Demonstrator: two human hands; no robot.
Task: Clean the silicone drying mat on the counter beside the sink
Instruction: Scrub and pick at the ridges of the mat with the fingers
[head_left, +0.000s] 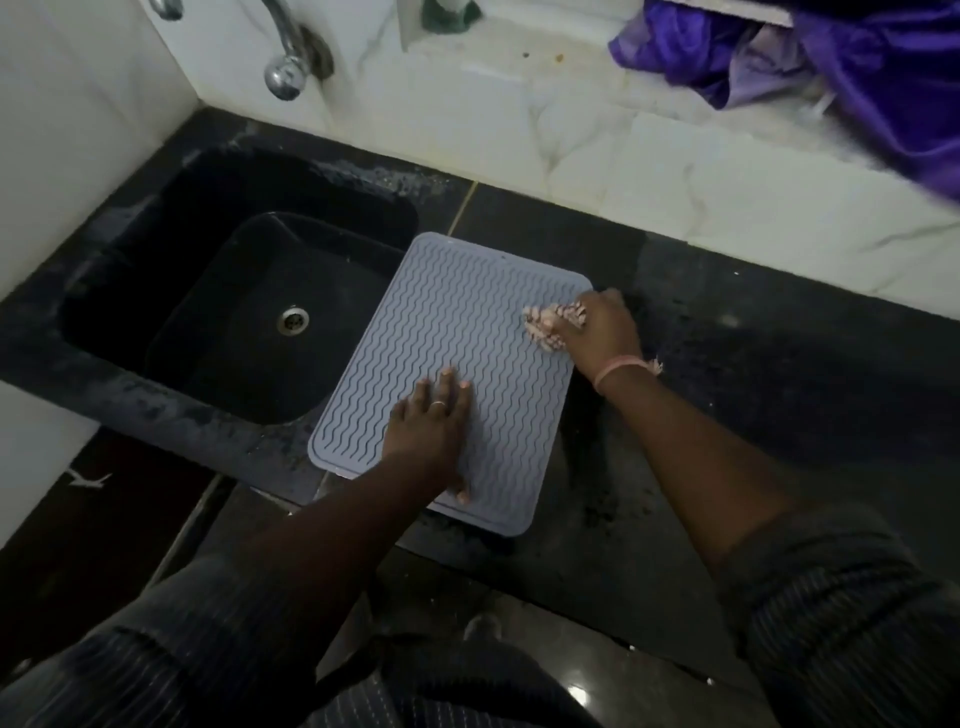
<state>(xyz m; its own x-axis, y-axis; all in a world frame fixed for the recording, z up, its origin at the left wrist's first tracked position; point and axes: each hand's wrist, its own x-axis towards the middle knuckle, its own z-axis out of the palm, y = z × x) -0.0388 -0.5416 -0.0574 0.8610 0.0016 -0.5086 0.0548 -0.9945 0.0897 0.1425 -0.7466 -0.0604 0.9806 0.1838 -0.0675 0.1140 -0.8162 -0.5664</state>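
**Two hands on the grey mat**

On the far left is the black sink (234, 291), with a shiny tap (288, 57) on the white wall above it. Just to the right of the sink lies the grey mat (467, 332) with wavy lines. It lies flat on the dark desk (753, 374). Its left edge hangs a little over the rim of the sink. The long side of the mat runs from the front of the desk toward the wall, and it leans a bit to the right as it goes back.

The left hand (434, 421) lies flat on the near part of the mat, fingers straight and pointing toward the wall, pressing down. A ring is on one finger.

The right hand (600, 325) is at the far right edge of the mat. Its fingers are curled round a pale bunched cloth (545, 325), which touches the mat. A pink band is on that wrist.

A purple cloth (831, 57) hangs at the top right.
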